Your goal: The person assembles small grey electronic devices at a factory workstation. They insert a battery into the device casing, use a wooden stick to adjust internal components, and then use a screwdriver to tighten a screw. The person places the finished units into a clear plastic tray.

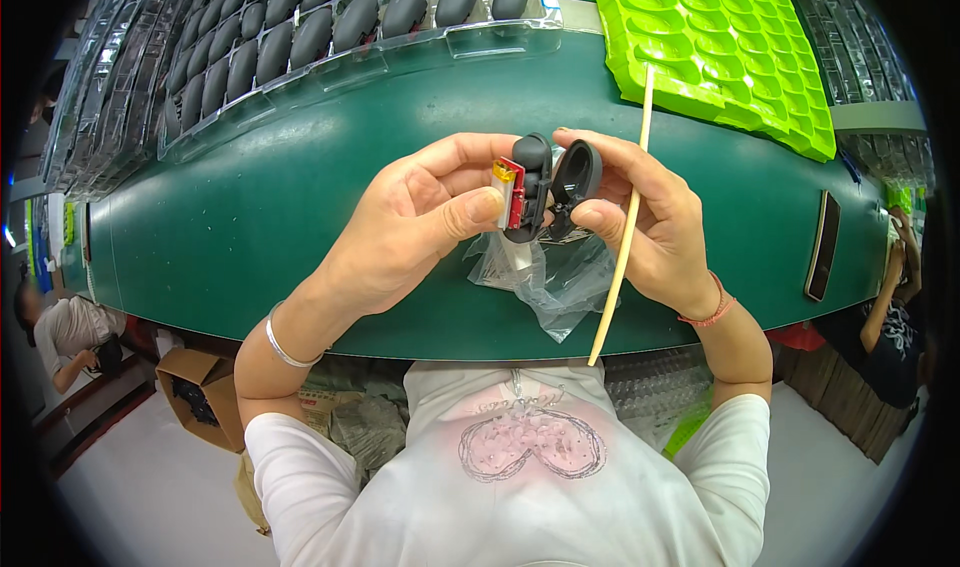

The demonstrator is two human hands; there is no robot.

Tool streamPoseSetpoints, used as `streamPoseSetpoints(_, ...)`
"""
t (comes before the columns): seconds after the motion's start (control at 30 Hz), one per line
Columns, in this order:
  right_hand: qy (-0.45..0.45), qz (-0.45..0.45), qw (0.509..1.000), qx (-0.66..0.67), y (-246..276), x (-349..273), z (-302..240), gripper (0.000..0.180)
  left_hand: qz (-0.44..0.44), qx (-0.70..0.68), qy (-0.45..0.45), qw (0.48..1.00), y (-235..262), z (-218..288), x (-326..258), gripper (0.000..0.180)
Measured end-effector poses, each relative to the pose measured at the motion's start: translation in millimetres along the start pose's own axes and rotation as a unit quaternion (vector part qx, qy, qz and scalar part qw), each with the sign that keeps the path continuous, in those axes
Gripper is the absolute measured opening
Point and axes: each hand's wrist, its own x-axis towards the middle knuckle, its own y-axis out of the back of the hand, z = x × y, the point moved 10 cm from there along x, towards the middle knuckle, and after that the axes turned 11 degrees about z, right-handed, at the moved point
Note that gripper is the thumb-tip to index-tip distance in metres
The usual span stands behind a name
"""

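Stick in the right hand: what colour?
The stick is pale yellow; it shows best in the head view.

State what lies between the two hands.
In the head view: a black housing with red board, an open black shell and, lower, a clear plastic bag.

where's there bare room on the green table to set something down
The green table is bare left of the left hand, up to the clear tray of dark pieces, and between the right hand and the phone-like slab, up to the lime-green tray. It is crowded at both hands: black parts, clear bag, pale stick.
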Motion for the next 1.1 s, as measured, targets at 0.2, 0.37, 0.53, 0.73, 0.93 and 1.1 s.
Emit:
streamPoseSetpoints(0.2,0.018,-0.001,1.000,0.007,2,0,-2,0.044,-0.005,-0.001,0.016,1.000,0,-1,-1,0.058)
streamPoseSetpoints(0.37,0.041,-0.001,0.999,-0.009,3,0,-7,0.044,0.001,0.003,0.006,1.000,1,0,1,0.057)
streamPoseSetpoints(0.53,0.037,-0.002,0.999,-0.021,3,-1,-6,0.045,-0.005,0.017,0.000,1.000,-4,0,-2,0.058)
streamPoseSetpoints(0.73,0.045,0.005,0.998,-0.043,1,-2,-9,0.043,-0.006,0.035,-0.003,0.999,-9,1,-5,0.058)
streamPoseSetpoints(0.93,0.055,0.013,0.997,-0.046,1,-4,-13,0.042,-0.040,0.003,-0.018,0.999,-8,0,-6,0.050)
streamPoseSetpoints(1.1,0.094,0.009,0.994,-0.058,3,-6,-21,0.043,-0.058,0.010,-0.029,0.998,-9,-1,-8,0.052)
